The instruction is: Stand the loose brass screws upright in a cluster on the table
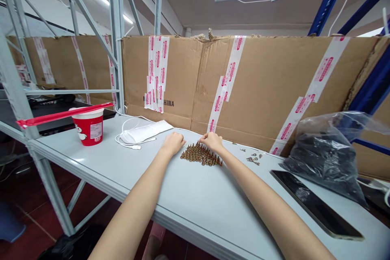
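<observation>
Brass-coloured screws (201, 155) stand upright, packed in a rough triangle on the pale table. At their far edge, my right hand (212, 141) has thumb and finger pinched together on a small screw, mostly hidden by the fingertips. My left hand (173, 143) rests on the table just left of the group, its fingers curled closed. What lies inside those fingers, if anything, is hidden. Right of the group, several loose screws (253, 158) lie on their sides.
A red paper cup (88, 126) stands left, near a white power strip (149, 131) with cables. At right are a dark phone (313, 203) and a clear bag of dark items (324, 162). A taped cardboard wall (183, 73) closes the table's back, with metal posts (117, 48) at left.
</observation>
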Demonstrator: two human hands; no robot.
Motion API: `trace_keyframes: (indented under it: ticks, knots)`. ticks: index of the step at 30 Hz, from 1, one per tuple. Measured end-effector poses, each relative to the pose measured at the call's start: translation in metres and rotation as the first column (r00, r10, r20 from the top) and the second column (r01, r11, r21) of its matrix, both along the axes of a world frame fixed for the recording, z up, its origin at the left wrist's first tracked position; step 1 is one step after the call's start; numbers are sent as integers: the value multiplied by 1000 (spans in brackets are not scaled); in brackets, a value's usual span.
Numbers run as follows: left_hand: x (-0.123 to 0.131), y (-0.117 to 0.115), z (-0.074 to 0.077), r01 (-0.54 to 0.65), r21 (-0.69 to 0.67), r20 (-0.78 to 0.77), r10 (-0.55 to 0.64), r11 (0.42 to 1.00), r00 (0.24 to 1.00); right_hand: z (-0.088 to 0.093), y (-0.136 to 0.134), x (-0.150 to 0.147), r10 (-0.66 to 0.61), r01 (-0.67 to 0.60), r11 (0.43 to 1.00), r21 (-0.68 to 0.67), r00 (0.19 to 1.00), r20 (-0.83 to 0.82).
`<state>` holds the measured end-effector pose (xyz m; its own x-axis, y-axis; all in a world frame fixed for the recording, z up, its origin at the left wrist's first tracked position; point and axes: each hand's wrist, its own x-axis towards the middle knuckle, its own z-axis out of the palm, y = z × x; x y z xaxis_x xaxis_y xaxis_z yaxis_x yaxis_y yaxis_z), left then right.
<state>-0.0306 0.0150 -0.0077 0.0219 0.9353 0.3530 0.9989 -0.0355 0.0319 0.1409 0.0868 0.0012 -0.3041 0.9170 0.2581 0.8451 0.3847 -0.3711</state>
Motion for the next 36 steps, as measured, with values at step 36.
trace_keyframes:
  ticks: [36]
  knots:
    - [-1, 0, 1, 8, -23, -17, -8, 1000, 1000, 17, 10, 51, -189, 194, 974, 114, 980, -57]
